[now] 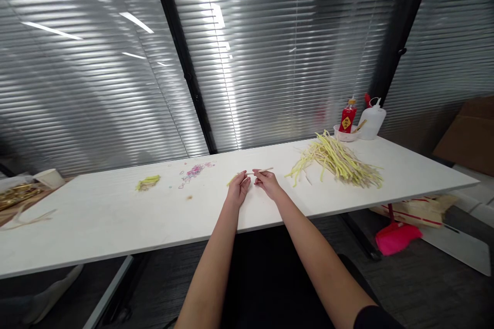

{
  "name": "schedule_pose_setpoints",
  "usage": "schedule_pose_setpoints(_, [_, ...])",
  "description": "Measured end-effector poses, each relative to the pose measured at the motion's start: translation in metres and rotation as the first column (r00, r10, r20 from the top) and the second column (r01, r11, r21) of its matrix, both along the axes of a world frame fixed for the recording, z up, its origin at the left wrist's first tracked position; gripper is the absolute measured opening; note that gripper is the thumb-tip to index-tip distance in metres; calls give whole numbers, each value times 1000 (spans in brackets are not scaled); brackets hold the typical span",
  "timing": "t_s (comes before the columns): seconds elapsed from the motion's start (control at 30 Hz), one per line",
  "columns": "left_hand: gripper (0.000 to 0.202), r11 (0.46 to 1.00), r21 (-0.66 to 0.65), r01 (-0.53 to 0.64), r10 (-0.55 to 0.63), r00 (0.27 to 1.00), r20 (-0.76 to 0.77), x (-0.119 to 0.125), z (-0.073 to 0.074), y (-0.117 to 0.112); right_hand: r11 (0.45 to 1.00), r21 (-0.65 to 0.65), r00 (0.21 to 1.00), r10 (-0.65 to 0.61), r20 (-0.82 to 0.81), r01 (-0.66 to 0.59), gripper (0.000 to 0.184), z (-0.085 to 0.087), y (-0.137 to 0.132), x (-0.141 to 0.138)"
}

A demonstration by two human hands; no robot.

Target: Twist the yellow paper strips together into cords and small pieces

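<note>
My left hand (239, 188) and my right hand (267, 183) are close together above the white table. Both sets of fingertips are pinched on one thin stem (266, 169). It is yellow at its left end and pale where it sticks out past my right fingers. To the right of my hands lies a large loose pile of similar yellow-and-beige stems (335, 162). On the left are a small bundle of short yellow pieces (147, 182) and a scatter of small pink and purple loops (195, 171) that look like rubber bands.
The white table (116, 226) stands before window blinds. At its back right are a red-labelled bottle (348, 117), a shallow bowl (345, 136) and a white squeeze bottle (372, 122). Pale strips (33, 219) lie at the left end. A pink dustpan (397, 238) is on the floor.
</note>
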State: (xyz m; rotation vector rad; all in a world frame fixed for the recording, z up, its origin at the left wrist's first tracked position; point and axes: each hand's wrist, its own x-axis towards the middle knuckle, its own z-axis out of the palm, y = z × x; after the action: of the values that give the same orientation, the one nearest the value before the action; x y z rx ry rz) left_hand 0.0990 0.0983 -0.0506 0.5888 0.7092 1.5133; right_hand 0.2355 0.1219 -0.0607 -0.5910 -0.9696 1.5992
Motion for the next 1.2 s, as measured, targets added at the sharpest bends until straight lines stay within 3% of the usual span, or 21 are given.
schedule_pose_setpoints(0.13, [16, 1000, -4, 7, -7, 999, -51, 2, 1, -2, 997, -51, 998, -63, -25, 62, 33, -3, 3, -1])
schedule_pose_setpoints(0.4, [22, 1000, 0, -8, 8, 997, -83, 4, 3, -3, 990, -34, 990, -138, -24, 137, 31, -5, 6, -4])
schedule_pose_setpoints(1.2, [32, 1000, 30, -7, 10, 992, -125, 7, 3, -5, 979, -10, 977, -205, -55, 204, 32, -8, 8, -5])
